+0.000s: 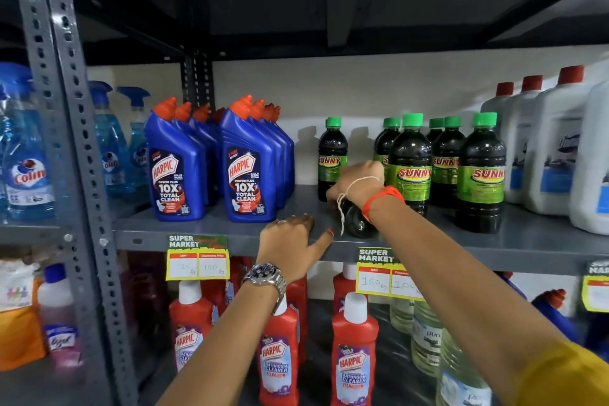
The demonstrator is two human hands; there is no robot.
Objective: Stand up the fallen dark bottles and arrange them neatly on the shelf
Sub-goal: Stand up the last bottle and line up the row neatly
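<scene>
A dark bottle [357,222] lies on its side on the grey shelf [230,231], its base towards me. My right hand [357,180] reaches over it and closes on its far end, which the hand hides. Several dark bottles with green caps and green "Sunny" labels stand upright behind and to the right: one alone [332,158], the others in a group [410,161] [481,171]. My left hand [293,242] rests flat on the shelf's front edge, fingers spread, holding nothing.
Blue Harpic bottles [178,168] stand left of the dark ones. White jugs with red caps [557,142] fill the right end. Blue spray bottles [26,155] sit beyond the upright post [66,109]. Red Harpic bottles [354,353] and price tags [197,260] are below.
</scene>
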